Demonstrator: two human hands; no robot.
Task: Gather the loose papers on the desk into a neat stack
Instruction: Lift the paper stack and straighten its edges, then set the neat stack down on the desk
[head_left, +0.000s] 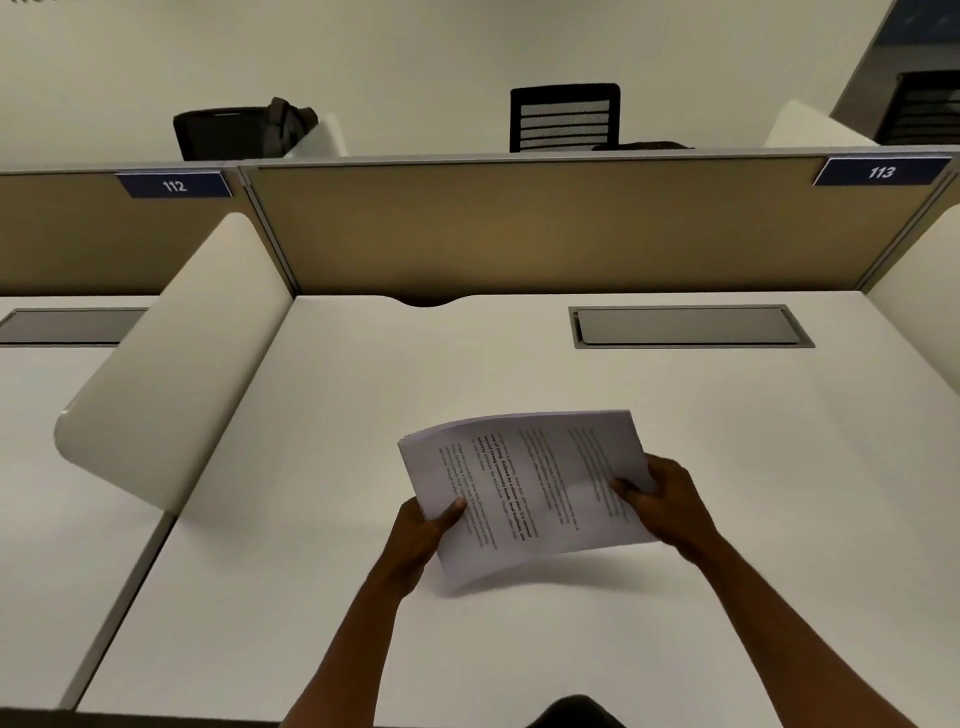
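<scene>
The desk (311, 597) is a white cubicle surface, bare apart from a grey recessed cable hatch (688, 326) set flush into its far right area and a small curved notch at the middle of the far edge. A tan partition panel (545, 228) closes the back of the bay and carries a blue number plate reading 113 (881, 172) at its upper right corner; a matching plate reading 112 (174, 185) marks the neighbouring bay to the left. A rounded white side divider (176, 364) separates the two bays on the left, and a second one shows in part at the right edge. Beyond the partition stand a black mesh-backed chair (565, 117) and another chair with a dark bag (283, 124) on it. Nothing lies on the desk between the person and the hatch. The stack of papers (524, 488) is held above the near-centre of the desk, clear of the surface, casting a shadow beneath; the top sheet is printed and the sheets bow slightly, with edges roughly aligned. The left hand (421, 530) grips the near left corner, thumb on top. The right hand (660, 499) clamps the right edge, thumb over the top sheet. Both forearms reach forward from the lower frame.
</scene>
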